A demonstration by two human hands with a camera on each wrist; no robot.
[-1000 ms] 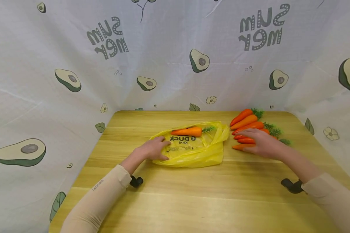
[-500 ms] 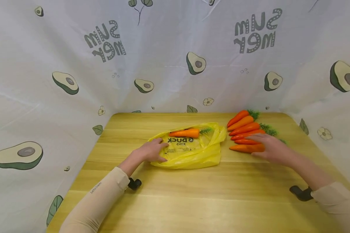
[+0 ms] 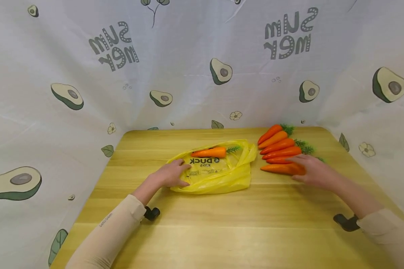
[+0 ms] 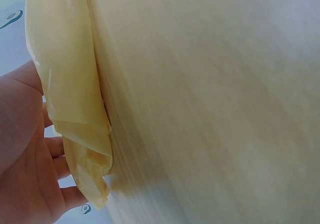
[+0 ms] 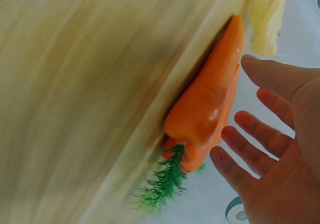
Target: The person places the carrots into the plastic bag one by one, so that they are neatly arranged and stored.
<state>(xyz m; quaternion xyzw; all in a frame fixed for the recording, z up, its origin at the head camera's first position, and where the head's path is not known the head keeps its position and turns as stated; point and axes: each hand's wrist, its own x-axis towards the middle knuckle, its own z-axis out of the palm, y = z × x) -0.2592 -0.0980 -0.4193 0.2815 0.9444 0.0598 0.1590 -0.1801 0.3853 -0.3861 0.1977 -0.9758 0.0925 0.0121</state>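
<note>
A yellow plastic bag lies on its side on the table, one orange toy carrot with a green top resting at its mouth. My left hand is at the bag's left end, thumb and fingers spread apart; in the left wrist view the plastic covers their tips. To the right, several orange and red carrots lie in a row. My right hand is beside the nearest carrot, fingers spread with nothing between them. It hides some of the carrots' tops.
The wooden table reaches back to a white curtain printed with avocados. Black wrist mounts sit on both wrists.
My right hand has drawn back slightly toward the right, uncovering more of the nearest carrot. The left hand stays at the bag. The head view has shifted a little.
</note>
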